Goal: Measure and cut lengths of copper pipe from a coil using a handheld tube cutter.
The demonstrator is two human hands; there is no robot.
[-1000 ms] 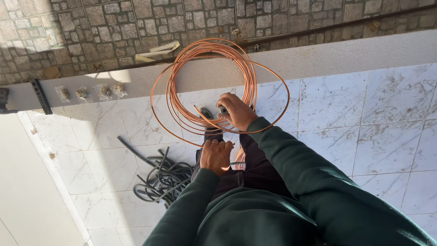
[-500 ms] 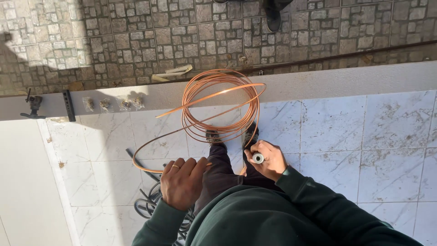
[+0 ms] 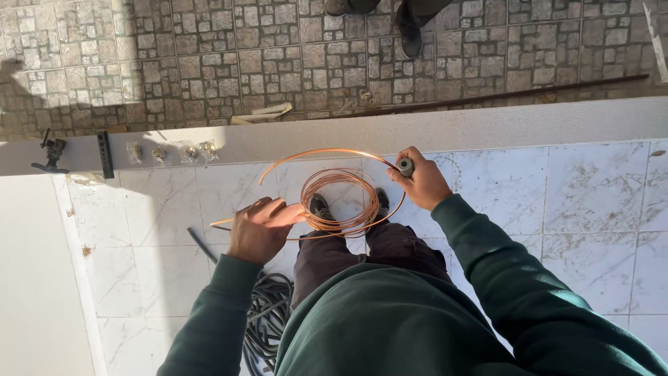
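Copper tubing [image 3: 341,202] hangs in one coil between my hands, above my shoes and the white marble-tiled floor [image 3: 591,202] I stand on. My left hand [image 3: 259,228] is closed around the tube where a straight tail sticks out toward the left; my right hand [image 3: 419,182] grips the outer turn up by a small grey fitting [image 3: 405,166], fist tight around it. Several turns lie tight together in the middle, while one wide outer loop arcs from my left hand up over to my right, so I judge the coil only partly drawn in: the inner windings look settled, the outer loop and the free tail are not.

Counting: one copper coil, one grey fitting, one bundle of black cable [image 3: 268,324] on the floor by my left leg, near the floor's left edge. Along the pale ledge [image 3: 487,129] at the far edge sit one black bracket [image 3: 105,154], one dark clamp-like tool [image 3: 52,154] and, I think, four small clear bags of hardware [image 3: 170,152]. Beyond the ledge, on the stone paving [image 3: 174,63], another person's shoe [image 3: 410,42] shows.
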